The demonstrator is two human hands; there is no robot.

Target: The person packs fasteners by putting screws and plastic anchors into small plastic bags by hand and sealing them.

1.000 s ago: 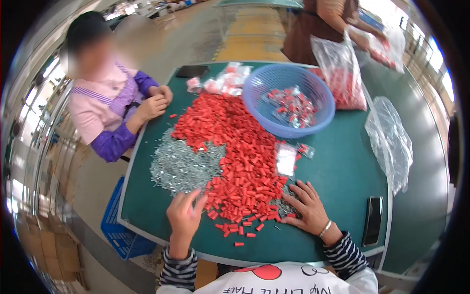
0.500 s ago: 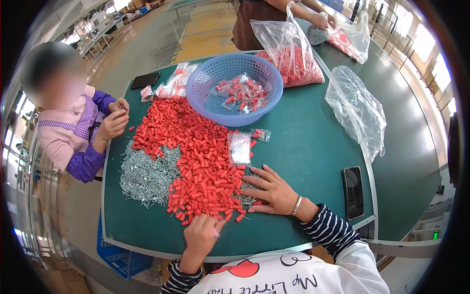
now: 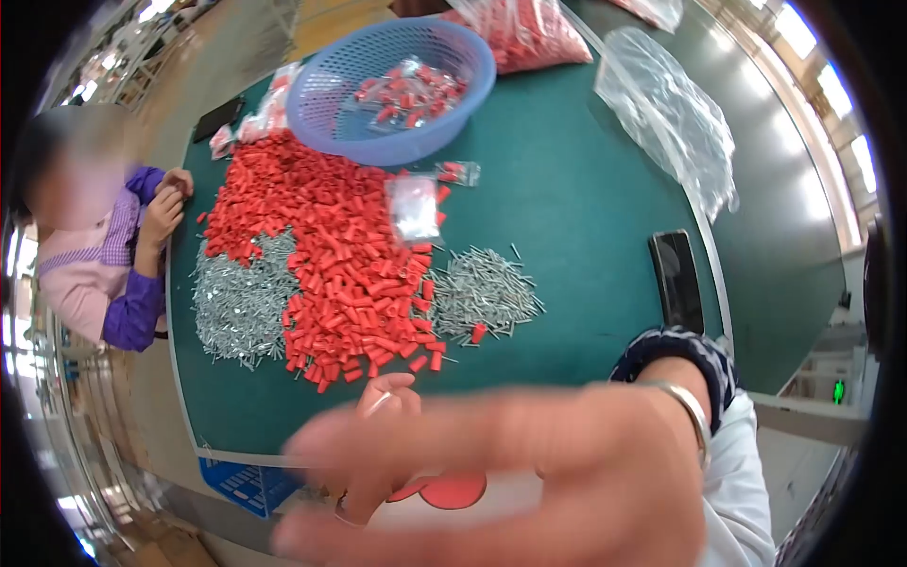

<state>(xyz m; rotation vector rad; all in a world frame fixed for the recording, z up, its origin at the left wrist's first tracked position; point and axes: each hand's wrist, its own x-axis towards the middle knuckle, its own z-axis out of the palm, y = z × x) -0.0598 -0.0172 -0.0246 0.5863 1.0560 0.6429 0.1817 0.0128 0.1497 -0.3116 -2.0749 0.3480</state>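
My right hand (image 3: 529, 463), large and blurred, is raised close to the camera across the lower middle. Its fingers point left and are spread apart, with nothing seen between them. Behind it, at the table's front edge, my left hand (image 3: 385, 395) is mostly covered; a curled fingertip shows, and whether it holds anything is hidden. Beyond both hands lies a heap of red plastic sleeves (image 3: 350, 274). Grey screws (image 3: 484, 291) form a small pile to its right, with one red sleeve among them. Silvery screws (image 3: 244, 302) lie at the left.
A blue basket (image 3: 392, 142) with small filled bags stands at the back. Near it are a clear packet (image 3: 414, 208) and a large bag of red sleeves (image 3: 529, 38). A phone (image 3: 676, 282) and empty plastic bag (image 3: 666, 113) lie right. A co-worker (image 3: 94, 255) sits left.
My right hand has left the grey screws and risen toward the camera, uncovering the pile. It now hides most of my left hand. The view has shifted, so the table items appear higher and further left.
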